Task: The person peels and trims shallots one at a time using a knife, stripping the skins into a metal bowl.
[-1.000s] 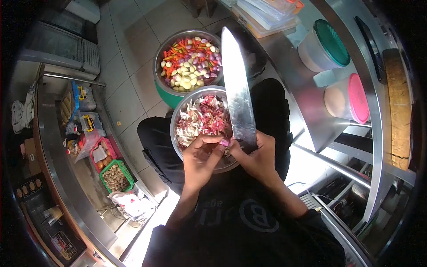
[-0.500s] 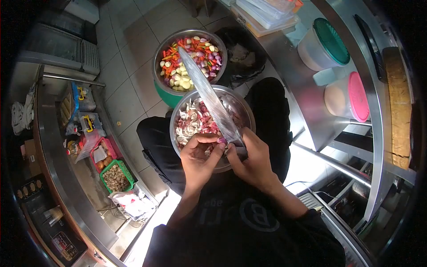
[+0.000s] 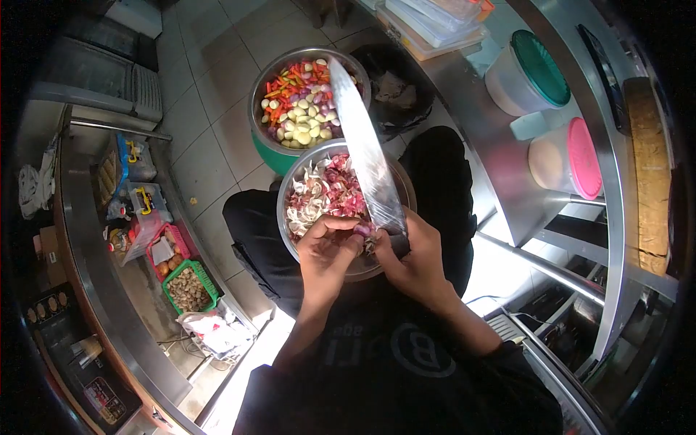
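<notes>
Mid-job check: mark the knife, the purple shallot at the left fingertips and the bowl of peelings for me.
Knife (image 3: 367,152): head view, middle of the blade.
Purple shallot (image 3: 362,230): head view, its exposed side.
Bowl of peelings (image 3: 404,190): head view, bare inner wall.

Shallot (image 3: 362,229): small, purple-pink, held above the steel bowl (image 3: 404,194), by its near edge.
Knife (image 3: 368,152): broad blade (quite a glare on it), slanting, tip beyond the bowl's far edge.

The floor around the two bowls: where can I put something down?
Free: the tiled floor between the upper bowl and the low shelf at left, bare except a small scrap. Crowded: right of that bowl, where a black bag sits, and above the lower bowl, where hands and knife are.
</notes>
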`<act>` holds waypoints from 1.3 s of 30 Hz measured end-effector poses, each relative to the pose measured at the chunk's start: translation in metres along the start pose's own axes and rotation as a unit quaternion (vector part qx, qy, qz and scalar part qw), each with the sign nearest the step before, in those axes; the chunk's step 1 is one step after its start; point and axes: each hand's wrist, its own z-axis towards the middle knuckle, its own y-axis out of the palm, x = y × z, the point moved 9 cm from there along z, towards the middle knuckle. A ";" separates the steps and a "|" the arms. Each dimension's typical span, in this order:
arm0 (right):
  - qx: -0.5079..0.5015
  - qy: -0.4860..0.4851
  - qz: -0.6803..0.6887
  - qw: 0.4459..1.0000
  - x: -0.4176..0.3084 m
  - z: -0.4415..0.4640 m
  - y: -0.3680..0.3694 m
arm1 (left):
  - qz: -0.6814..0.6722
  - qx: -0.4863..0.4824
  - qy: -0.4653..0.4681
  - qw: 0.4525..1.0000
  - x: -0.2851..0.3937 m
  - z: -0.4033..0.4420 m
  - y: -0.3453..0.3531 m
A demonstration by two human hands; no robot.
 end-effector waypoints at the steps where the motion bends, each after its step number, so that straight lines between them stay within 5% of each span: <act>1: -0.006 0.027 0.017 0.999 0.004 -0.001 0.000 | 0.000 0.000 0.000 1.000 -0.003 0.001 -0.002; 9: 0.008 0.060 0.066 0.996 0.005 0.001 0.000 | -0.053 -0.003 -0.061 0.997 -0.010 0.001 0.000; 27: 0.020 0.107 0.057 0.992 0.013 0.001 -0.005 | -0.028 -0.005 -0.025 0.999 -0.004 0.003 0.002; 29: 0.026 0.021 -0.005 0.999 -0.006 0.007 -0.009 | -0.029 0.000 -0.027 0.999 -0.006 0.003 0.000; 39: -0.063 -0.015 -0.020 0.998 -0.017 0.005 0.000 | -0.044 0.009 -0.069 0.997 -0.018 -0.001 -0.009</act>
